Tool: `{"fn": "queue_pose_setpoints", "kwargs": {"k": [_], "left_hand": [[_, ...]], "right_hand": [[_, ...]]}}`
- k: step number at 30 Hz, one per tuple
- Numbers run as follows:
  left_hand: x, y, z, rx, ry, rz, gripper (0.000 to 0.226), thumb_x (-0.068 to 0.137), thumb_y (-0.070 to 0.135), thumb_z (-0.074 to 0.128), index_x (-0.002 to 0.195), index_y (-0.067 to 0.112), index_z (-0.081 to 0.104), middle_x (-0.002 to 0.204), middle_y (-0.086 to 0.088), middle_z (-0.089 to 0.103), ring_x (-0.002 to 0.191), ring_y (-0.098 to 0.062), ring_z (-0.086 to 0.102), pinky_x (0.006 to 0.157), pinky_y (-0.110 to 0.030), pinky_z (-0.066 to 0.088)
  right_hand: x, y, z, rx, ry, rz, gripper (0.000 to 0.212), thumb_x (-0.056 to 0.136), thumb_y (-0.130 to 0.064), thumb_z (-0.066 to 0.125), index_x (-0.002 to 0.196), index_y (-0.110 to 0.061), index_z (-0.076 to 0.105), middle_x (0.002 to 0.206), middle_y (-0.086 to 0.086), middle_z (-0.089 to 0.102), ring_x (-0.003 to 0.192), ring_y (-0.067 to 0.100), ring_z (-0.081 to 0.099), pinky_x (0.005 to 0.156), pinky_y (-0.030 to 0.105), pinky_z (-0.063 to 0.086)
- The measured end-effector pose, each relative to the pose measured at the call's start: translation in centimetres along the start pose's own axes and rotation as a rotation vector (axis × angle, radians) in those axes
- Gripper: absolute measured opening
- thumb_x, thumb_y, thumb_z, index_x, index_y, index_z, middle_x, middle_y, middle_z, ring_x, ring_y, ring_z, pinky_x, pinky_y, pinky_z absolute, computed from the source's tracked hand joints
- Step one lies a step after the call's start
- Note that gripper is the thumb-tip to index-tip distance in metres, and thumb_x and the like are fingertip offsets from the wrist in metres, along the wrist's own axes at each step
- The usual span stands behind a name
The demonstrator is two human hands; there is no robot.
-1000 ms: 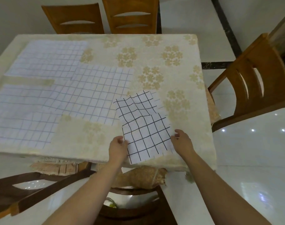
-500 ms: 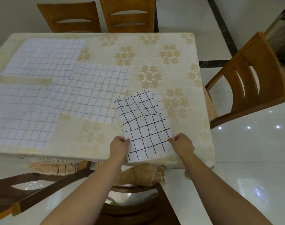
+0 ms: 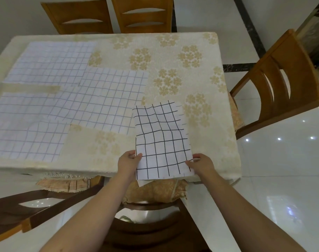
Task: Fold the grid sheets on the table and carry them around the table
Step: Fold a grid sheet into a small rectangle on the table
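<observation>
Progress: early. Black-grid sheet (image 3: 161,140) at near table edge (image 3: 107,171), apparently already folded narrow, pinched at its near corners by left hand (image 3: 129,162) and right hand (image 3: 202,165). Pale-grid sheets (image 3: 68,99) flat, unfolded. Carrying pending.

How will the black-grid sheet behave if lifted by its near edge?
Probably floppy: the black-grid sheet already ripples while the left hand and right hand pinch it. Likely light; its far end would sag.
</observation>
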State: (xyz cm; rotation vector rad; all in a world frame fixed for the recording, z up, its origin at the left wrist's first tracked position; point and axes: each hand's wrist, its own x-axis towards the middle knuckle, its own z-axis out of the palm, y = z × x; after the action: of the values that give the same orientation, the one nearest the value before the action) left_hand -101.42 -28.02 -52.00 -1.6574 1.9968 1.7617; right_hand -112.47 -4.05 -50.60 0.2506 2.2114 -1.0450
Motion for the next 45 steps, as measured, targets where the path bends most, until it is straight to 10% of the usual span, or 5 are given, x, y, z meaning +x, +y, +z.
{"fn": "queue_pose_setpoints", "kwargs": {"k": [6,14,28,38,45], "left_hand": [[-0.6,0.3,-0.9,0.043,-0.016,0.051,0.038,0.09,0.014,0.067,0.125,0.005,0.057,0.109,-0.007,0.064,0.095,-0.023,0.063,0.084,-0.036,0.054],[-0.3,0.5,-4.0,0.255,-0.066,0.21,0.026,0.089,0.012,0.066,0.115,0.009,0.062,0.102,-0.006,0.067,0.09,-0.025,0.065,0.082,-0.042,0.057],[0.9,4.1,-13.4,0.725,-0.23,0.717,0.027,0.1,0.012,0.049,0.122,0.01,0.064,0.116,-0.01,0.067,0.103,-0.027,0.062,0.074,-0.023,0.038],[1.7,6.2,-19.1,0.834,-0.275,1.044,0.02,0.094,0.012,0.059,0.109,0.013,0.072,0.103,-0.005,0.07,0.098,-0.024,0.062,0.082,-0.031,0.046],[2.5,7.2,-21.4,0.848,-0.273,1.117,0.019,0.094,0.012,0.059,0.105,0.015,0.074,0.099,-0.002,0.072,0.095,-0.023,0.064,0.082,-0.04,0.05]], "right_hand": [[-1.4,0.4,0.4,0.009,-0.123,0.018,0.056,0.077,-0.001,0.077,0.128,-0.002,0.055,0.124,0.016,0.064,0.11,0.029,0.062,0.096,0.038,0.049],[-2.6,0.0,1.5,0.084,-0.058,0.043,0.04,0.088,-0.016,0.069,0.124,-0.01,0.055,0.11,0.008,0.06,0.077,0.012,0.053,0.068,0.026,0.044],[-7.7,-8.5,6.8,-0.113,0.131,-0.523,0.022,0.095,-0.026,0.06,0.113,-0.015,0.066,0.102,-0.001,0.066,0.085,0.008,0.057,0.066,0.006,0.042],[-9.4,-14.6,10.1,-0.755,0.125,-0.935,0.069,0.088,-0.049,0.063,0.148,-0.03,0.037,0.156,-0.004,0.033,0.146,0.025,0.021,0.116,0.042,0.01],[-10.1,-17.5,11.5,-1.152,-0.003,-0.834,0.051,0.085,-0.054,0.062,0.131,-0.033,0.055,0.126,-0.009,0.063,0.138,0.014,0.034,0.117,0.051,-0.006]]}}
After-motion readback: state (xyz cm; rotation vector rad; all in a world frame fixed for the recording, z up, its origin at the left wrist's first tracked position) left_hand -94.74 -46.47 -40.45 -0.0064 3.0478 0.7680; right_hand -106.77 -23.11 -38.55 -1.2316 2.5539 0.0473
